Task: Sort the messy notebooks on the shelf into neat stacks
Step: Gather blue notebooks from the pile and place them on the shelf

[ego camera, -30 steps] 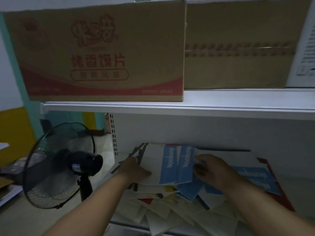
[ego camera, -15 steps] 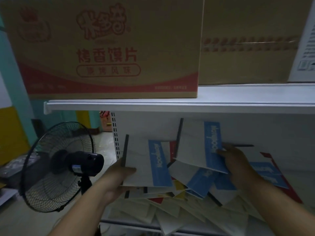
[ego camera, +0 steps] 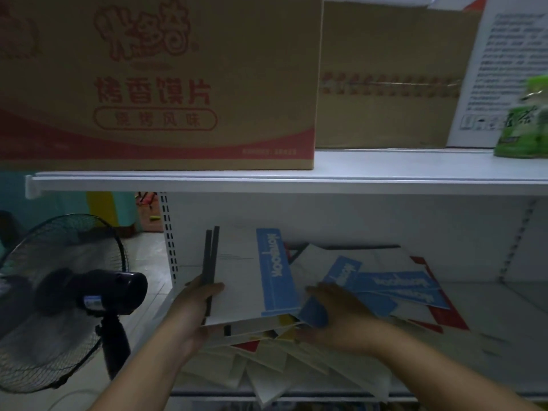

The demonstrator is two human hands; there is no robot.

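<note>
Both forearms reached forward over the lower shelf [ego camera: 489, 321]. The left hand [ego camera: 194, 315] gripped two notebooks [ego camera: 237, 280] upright by their dark spines. The right hand [ego camera: 341, 318] pinched the corner of a blue notebook [ego camera: 311, 315] above the messy pile [ego camera: 267, 372] lying there.

Green packet [ego camera: 523, 123] blurred, cropped at right; fan [ego camera: 59, 304] cropped at left; bottom notebooks [ego camera: 267, 378] largely buried

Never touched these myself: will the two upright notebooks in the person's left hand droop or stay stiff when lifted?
Probably fairly stiff: the held notebooks stand upright from the left hand without sagging. Likely light, since one hand's grip at the spine carries both. Smooth-looking covers may slide, as the fanned pile below suggests.
</note>
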